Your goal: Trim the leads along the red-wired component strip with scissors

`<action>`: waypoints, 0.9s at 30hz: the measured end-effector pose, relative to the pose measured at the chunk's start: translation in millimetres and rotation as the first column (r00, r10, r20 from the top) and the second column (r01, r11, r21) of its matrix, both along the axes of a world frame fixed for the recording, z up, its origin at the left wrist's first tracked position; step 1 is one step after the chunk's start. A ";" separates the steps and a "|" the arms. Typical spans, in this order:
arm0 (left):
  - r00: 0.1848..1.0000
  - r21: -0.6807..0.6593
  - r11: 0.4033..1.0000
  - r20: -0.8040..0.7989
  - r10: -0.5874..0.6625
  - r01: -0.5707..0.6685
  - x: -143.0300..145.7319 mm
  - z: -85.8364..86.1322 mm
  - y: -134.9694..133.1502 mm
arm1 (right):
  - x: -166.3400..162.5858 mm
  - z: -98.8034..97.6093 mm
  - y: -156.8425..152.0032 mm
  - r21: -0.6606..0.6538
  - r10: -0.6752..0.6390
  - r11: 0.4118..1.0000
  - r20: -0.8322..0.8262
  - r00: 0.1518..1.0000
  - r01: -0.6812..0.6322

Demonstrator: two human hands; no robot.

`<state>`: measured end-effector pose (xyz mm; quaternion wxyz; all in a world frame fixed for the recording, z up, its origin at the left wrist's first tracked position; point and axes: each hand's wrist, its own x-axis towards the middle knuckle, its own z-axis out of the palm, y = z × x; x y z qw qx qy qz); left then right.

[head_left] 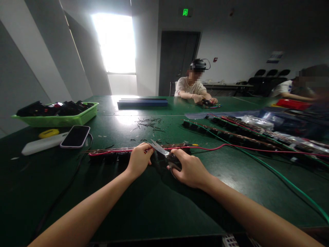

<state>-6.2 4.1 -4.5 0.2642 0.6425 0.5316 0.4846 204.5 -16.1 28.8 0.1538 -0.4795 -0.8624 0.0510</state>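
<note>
In my right hand (191, 169) is a pair of scissors (160, 149) with dark handles. Its blades are slightly apart and point left, toward the fingers of my left hand. My left hand (140, 158) pinches at a row of black parts (120, 156) on the table; what lies between its fingertips is hidden. Along the top of that row run copper-coloured strips and a red wire (213, 148), which leads off to the right. A short yellow end (195, 145) shows near the row's right end.
Black clippings (149, 123) lie scattered beyond my hands. To the left are a phone (75, 136), a white case (43, 143) and a green basket (55, 119) of black parts. More wired rows (231, 135) and a green wire (280, 178) lie right. Two people (191, 85) sit across.
</note>
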 end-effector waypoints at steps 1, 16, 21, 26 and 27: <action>1.000 0.001 1.000 -0.002 0.001 -0.001 0.0 0.0 0.1 | 0.0 -0.1 -0.1 -0.003 0.001 1.000 -0.003 1.000 -0.001; 1.000 0.004 1.000 0.003 -0.004 0.004 -0.5 0.4 0.9 | 0.2 -2.7 0.6 -0.021 0.018 1.000 -0.019 1.000 -0.019; 1.000 0.006 1.000 0.009 -0.005 0.005 0.1 1.5 0.0 | 0.6 -2.8 0.6 -0.023 0.023 0.999 -0.025 0.999 -0.023; 1.000 0.003 1.000 0.010 0.000 0.000 0.3 0.7 0.3 | 0.4 -1.6 0.1 -0.036 0.034 0.999 -0.029 0.999 -0.035; 1.000 0.004 1.000 0.009 0.001 -0.001 0.3 0.4 0.3 | 0.3 -1.5 -0.1 -0.039 0.035 0.999 -0.025 0.999 -0.036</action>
